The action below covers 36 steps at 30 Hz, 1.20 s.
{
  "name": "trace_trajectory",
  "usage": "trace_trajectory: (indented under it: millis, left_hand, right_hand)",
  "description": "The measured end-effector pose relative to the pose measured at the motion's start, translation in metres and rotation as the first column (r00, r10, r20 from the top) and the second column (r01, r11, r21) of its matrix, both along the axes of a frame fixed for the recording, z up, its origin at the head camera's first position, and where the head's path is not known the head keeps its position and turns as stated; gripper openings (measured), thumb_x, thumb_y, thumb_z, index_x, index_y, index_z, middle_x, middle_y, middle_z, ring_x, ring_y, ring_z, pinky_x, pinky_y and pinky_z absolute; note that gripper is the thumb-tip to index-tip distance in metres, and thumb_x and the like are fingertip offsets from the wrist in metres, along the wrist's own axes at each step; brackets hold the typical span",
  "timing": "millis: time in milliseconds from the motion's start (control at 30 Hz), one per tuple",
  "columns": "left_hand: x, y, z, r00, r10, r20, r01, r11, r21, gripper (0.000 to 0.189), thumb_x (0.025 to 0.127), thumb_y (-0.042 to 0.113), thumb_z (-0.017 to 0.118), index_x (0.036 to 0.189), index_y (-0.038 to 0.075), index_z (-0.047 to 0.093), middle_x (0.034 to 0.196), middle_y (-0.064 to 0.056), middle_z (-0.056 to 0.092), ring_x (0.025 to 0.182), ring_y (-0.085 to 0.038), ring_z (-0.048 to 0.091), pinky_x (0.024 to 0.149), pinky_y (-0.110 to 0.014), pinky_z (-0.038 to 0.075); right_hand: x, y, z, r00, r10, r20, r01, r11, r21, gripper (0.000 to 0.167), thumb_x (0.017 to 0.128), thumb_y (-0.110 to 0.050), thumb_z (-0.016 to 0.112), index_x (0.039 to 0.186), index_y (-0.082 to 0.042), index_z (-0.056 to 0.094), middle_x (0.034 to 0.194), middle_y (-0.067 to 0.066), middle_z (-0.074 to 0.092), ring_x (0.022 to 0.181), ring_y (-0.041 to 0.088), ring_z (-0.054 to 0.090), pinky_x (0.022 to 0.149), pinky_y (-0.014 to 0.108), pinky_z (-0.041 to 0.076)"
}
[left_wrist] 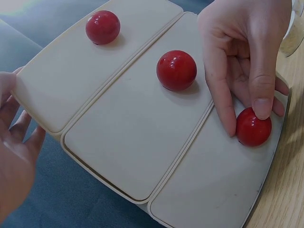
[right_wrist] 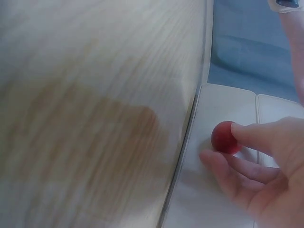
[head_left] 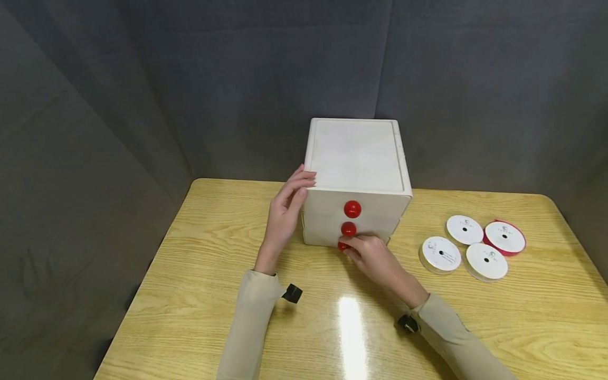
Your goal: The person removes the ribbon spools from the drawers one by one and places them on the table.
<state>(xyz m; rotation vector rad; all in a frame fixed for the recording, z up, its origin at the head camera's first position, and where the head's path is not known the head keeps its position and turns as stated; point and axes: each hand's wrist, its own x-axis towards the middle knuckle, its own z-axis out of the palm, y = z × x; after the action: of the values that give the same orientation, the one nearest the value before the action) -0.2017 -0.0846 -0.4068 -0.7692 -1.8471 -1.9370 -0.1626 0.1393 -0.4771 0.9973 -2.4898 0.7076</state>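
A white box of three drawers (head_left: pixel 358 153) stands at the back of the table, each drawer front bearing a round red knob. With thumb and fingers, my right hand (head_left: pixel 375 258) pinches the lowest knob (left_wrist: pixel 254 128), on the bottom drawer front (left_wrist: pixel 204 190). Above it are the middle knob (head_left: pixel 349 228) and the top knob (head_left: pixel 352 209). My left hand (head_left: pixel 283 211) lies against the box's upper left front edge, its fingers extended. All three drawer fronts look pushed in.
Several white ribbon spools (head_left: pixel 439 254) lie flat on the wooden table (head_left: pixel 199 274), right of the box; one spool (head_left: pixel 504 237) carries red ribbon. A dark cloth (head_left: pixel 266 79) hangs behind the table. Black wrist pieces (head_left: pixel 292 293) stick out from both sleeves.
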Motion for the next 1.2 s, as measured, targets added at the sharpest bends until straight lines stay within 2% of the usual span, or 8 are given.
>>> trace_trajectory:
  millis: [133,367,667,900,1000,1200]
  left_hand:
    - [0.000,0.001,0.001,1.000,-0.001,-0.002,0.001,1.000,-0.003,0.022,0.108,-0.003,0.047,0.119,-0.013,0.063,0.136,-0.029,0.058,0.152,-0.023,0.034,0.125,-0.040,0.028]
    - [0.001,0.000,0.000,1.000,0.002,0.004,-0.001,1.000,-0.004,0.023,0.108,-0.001,0.047,0.119,-0.012,0.063,0.137,-0.028,0.058,0.152,-0.022,0.034,0.125,-0.040,0.027]
    - [0.000,0.000,-0.001,1.000,0.003,-0.010,-0.003,1.000,-0.002,0.023,0.108,0.000,0.047,0.119,-0.012,0.064,0.137,-0.029,0.058,0.152,-0.023,0.034,0.125,-0.041,0.028]
    - [0.000,0.000,0.000,1.000,0.011,0.009,-0.011,1.000,-0.002,0.022,0.107,-0.004,0.047,0.117,-0.013,0.064,0.136,-0.028,0.059,0.151,-0.023,0.035,0.125,-0.040,0.028]
    - [0.001,0.000,0.000,1.000,0.015,0.013,-0.015,1.000,-0.008,0.022,0.107,-0.003,0.047,0.118,-0.012,0.064,0.137,-0.027,0.059,0.151,-0.022,0.035,0.125,-0.039,0.028]
    - [0.000,0.000,0.000,1.000,0.017,0.006,-0.017,1.000,-0.019,0.023,0.108,0.001,0.048,0.118,-0.012,0.064,0.137,-0.027,0.060,0.151,-0.021,0.035,0.125,-0.040,0.028]
  right_hand:
    - [0.002,-0.001,-0.001,1.000,-0.010,0.009,0.010,1.000,-0.019,0.020,0.081,0.006,0.083,0.099,-0.002,0.077,0.085,0.005,0.076,0.080,0.024,0.074,0.079,0.046,0.061]
    - [0.012,-0.002,0.002,0.997,-0.015,0.078,0.017,1.000,-0.019,0.020,0.083,0.005,0.082,0.101,-0.002,0.077,0.091,0.006,0.077,0.083,0.020,0.074,0.074,0.038,0.063]
    - [0.031,-0.003,0.000,0.999,0.017,0.040,-0.016,1.000,-0.027,0.023,0.080,0.008,0.083,0.098,-0.004,0.075,0.091,0.004,0.077,0.082,0.018,0.074,0.071,0.035,0.063]
    - [0.047,-0.004,0.003,0.998,0.025,0.050,-0.025,1.000,0.005,0.023,0.079,0.007,0.084,0.098,-0.004,0.074,0.090,0.003,0.076,0.081,0.016,0.073,0.071,0.033,0.063]
    - [0.053,-0.004,0.004,0.998,0.038,0.054,-0.038,0.999,0.001,0.022,0.079,0.007,0.082,0.096,-0.004,0.073,0.088,0.002,0.075,0.078,0.014,0.071,0.068,0.032,0.062]
    - [0.067,-0.003,0.003,0.994,0.076,0.078,-0.075,0.997,-0.018,0.019,0.083,0.007,0.077,0.098,-0.004,0.073,0.092,0.003,0.077,0.082,0.015,0.073,0.071,0.032,0.063]
